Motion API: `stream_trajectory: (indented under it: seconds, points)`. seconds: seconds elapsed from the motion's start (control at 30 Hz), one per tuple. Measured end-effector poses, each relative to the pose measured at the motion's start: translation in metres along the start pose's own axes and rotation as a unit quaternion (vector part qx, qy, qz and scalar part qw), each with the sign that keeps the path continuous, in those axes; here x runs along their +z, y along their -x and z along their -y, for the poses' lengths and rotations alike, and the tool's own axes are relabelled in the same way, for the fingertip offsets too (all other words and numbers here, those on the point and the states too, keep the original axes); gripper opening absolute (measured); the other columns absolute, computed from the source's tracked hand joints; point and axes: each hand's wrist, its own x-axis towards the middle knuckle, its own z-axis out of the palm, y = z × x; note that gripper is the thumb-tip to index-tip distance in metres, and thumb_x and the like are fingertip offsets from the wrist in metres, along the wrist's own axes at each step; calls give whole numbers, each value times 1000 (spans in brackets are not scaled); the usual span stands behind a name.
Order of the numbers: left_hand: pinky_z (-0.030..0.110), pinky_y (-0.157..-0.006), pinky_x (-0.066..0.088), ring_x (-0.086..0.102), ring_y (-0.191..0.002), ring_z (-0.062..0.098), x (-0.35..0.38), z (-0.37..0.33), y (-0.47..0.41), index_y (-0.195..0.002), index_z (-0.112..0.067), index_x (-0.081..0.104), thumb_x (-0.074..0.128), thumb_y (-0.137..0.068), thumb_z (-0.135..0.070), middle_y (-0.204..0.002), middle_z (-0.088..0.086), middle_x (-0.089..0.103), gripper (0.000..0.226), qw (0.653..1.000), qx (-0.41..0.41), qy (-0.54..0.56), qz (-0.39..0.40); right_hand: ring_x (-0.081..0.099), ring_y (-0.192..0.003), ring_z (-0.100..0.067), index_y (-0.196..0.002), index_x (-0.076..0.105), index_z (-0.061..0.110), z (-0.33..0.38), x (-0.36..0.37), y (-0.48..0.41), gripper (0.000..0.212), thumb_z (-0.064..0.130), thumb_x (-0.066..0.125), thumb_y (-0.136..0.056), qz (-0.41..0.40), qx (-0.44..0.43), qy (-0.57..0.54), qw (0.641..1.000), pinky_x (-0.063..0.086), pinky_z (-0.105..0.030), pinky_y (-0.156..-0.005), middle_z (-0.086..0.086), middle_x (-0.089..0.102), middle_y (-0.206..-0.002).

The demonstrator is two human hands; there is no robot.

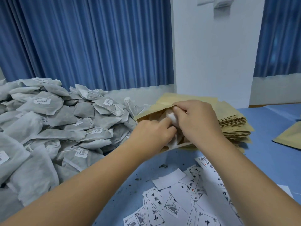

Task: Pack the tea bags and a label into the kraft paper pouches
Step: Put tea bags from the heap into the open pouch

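A kraft paper pouch (pixel 161 106) lies open on top of a stack of flat pouches (pixel 234 126) at the centre right. My right hand (pixel 197 118) pinches the pouch's upper lip and holds the mouth open. My left hand (pixel 154 132) grips a white tea bag (pixel 170 117) and has it partly inside the mouth. A big heap of grey-white tea bags (pixel 53 121) with barcode tags fills the left side. Loose printed paper labels (pixel 184 196) lie scattered on the blue table in front.
The blue table (pixel 268 154) carries dark tea crumbs (pixel 162 166) near the labels. Another kraft pouch (pixel 290 137) lies at the right edge. Blue curtains (pixel 91 41) and a white pillar (pixel 215 51) stand behind the table.
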Motion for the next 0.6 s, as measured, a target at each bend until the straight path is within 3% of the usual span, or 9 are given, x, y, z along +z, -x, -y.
stream_trajectory:
  seconds: [0.1, 0.27, 0.37, 0.5, 0.6]
  points:
    - [20, -34, 25, 42, -35, 20, 1, 1, -4, -57, -11, 61, 80, -52, -3, -56, 4, 50, 21, 1000, -3, 2, -2, 55, -74, -22, -79, 68, 14, 4, -1, -1, 23, 23, 52, -92, -7, -22, -25, 999, 48, -34, -66, 1, 62, -72]
    - [21, -36, 34, 48, -41, 21, 5, -6, -12, -61, -8, 63, 83, -58, -10, -63, 7, 55, 20, 998, -18, 21, 53, 55, -73, -21, -79, 68, 12, 3, 0, 0, 22, 21, 52, -92, -6, -24, -39, 999, 47, -34, -66, 1, 61, -69]
    - [36, -61, 46, 52, -77, 25, 15, -18, -15, -98, -8, 59, 56, -88, -13, -99, 9, 54, 12, 985, -89, 76, 126, 51, -65, -26, -67, 55, 7, -2, 0, 0, 27, 20, 52, -91, -34, 4, -22, 999, 44, -36, -60, -3, 52, -59]
    - [37, -82, 43, 48, -94, 28, 11, -21, -1, -123, -3, 52, 50, -85, -16, -120, 14, 49, 40, 960, -60, 246, 123, 53, -68, -32, -69, 57, 7, -11, -6, -2, 29, 23, 50, -92, -68, 51, 2, 996, 49, -41, -63, -6, 55, -63]
    - [37, -105, 34, 40, -122, 26, 12, -16, 9, -147, -9, 32, 53, -86, -45, -152, 13, 28, 74, 976, -29, 153, 155, 55, -73, -30, -76, 64, 8, -12, -11, -6, 27, 23, 49, -93, -67, 51, -10, 996, 49, -42, -68, -7, 61, -71]
